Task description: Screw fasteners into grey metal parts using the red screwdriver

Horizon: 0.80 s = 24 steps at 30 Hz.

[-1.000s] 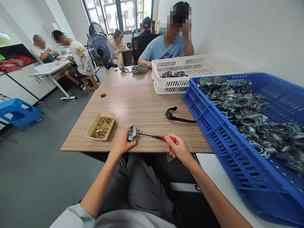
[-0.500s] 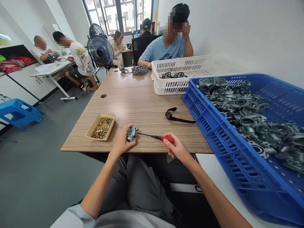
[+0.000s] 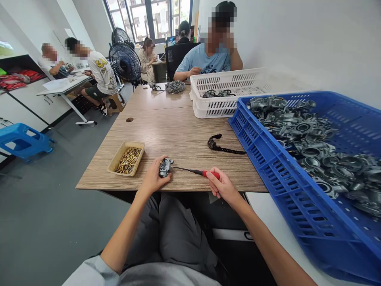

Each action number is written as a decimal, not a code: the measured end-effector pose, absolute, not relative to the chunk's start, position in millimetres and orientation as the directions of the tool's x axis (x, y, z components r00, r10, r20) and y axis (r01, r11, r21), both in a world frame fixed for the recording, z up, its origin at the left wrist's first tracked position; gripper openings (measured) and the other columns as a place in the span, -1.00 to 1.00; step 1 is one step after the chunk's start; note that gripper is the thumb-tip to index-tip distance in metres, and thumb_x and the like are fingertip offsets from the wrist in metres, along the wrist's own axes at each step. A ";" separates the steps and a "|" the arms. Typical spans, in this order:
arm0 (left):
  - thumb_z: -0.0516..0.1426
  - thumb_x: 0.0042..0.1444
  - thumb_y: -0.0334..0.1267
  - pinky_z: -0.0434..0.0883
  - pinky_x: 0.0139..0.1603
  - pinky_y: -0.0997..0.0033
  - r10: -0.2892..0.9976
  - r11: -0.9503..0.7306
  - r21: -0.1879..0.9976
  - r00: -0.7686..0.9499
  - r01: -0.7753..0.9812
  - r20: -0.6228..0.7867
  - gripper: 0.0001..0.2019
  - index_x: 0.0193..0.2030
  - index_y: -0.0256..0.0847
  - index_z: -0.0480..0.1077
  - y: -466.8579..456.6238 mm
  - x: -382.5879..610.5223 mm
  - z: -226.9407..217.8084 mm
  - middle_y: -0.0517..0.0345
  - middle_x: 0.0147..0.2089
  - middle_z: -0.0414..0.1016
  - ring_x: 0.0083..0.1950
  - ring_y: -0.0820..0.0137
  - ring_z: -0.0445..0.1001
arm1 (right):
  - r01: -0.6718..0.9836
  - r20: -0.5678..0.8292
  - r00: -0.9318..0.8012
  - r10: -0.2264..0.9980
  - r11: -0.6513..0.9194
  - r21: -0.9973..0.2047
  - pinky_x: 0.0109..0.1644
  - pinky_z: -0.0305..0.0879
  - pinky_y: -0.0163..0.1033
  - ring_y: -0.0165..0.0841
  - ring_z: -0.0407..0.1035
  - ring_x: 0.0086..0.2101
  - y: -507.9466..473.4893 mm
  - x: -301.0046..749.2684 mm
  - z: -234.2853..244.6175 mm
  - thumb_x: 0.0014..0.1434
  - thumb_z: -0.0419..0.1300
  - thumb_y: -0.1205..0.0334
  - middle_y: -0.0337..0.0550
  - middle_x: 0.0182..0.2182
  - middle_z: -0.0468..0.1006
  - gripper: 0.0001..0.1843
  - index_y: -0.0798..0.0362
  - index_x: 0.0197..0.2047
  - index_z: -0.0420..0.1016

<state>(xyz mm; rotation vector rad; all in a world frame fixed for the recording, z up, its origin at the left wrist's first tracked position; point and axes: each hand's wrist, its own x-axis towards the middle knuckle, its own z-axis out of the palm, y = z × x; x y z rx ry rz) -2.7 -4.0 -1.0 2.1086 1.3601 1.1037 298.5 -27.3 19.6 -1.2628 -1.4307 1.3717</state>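
Note:
My left hand (image 3: 154, 177) grips a small grey metal carburetor (image 3: 164, 167) on the table near its front edge. A screwdriver (image 3: 210, 174) with a red handle lies in the closed fingers of my right hand (image 3: 222, 184). Its long thin shaft points left, and the tip is at the right side of the carburetor; whether it sits in a screw is too small to tell. Left of my left hand stands a cream tray (image 3: 111, 167) holding many small brass-coloured parts (image 3: 128, 160).
A black wristwatch (image 3: 212, 144) lies on the wooden table (image 3: 166, 127). At right, a blue crate (image 3: 268, 180) holds many carburetors (image 3: 303, 127). Behind it stands a white basket (image 3: 208, 109). A person in a blue shirt (image 3: 193, 59) sits across the table, near a pile of metal parts (image 3: 175, 87).
My right hand and the screwdriver handle have shifted very slightly right. The carburetor stays in place. The person across has raised a hand from the table.

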 end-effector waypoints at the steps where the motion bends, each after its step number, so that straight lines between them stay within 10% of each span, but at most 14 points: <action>1: 0.27 0.15 -0.34 0.40 0.33 0.07 0.886 -0.455 0.677 0.223 0.578 0.405 -0.34 0.39 -0.10 0.23 -3.9 -2.6 -1.1 -0.07 0.27 0.44 0.27 0.13 0.46 | 0.160 -0.101 -0.214 0.972 -0.067 -0.985 -0.70 0.00 -0.41 -0.47 0.15 -0.71 -27.7 297.2 20.4 0.28 0.20 -0.32 -0.48 -0.71 0.22 -0.51 -0.06 -0.28 0.24; 24: 0.25 0.17 -0.36 0.40 0.33 0.11 0.891 -0.445 0.687 0.207 0.575 0.404 -0.31 0.43 -0.09 0.20 -3.9 -3.0 -1.3 -0.06 0.28 0.40 0.29 0.13 0.45 | 0.021 -0.036 -0.182 0.983 -0.032 -0.999 -0.64 0.17 -0.40 -0.50 0.28 -0.64 -26.0 299.9 21.9 0.22 0.34 -0.20 -0.35 -0.46 0.45 -0.52 -0.04 0.00 0.41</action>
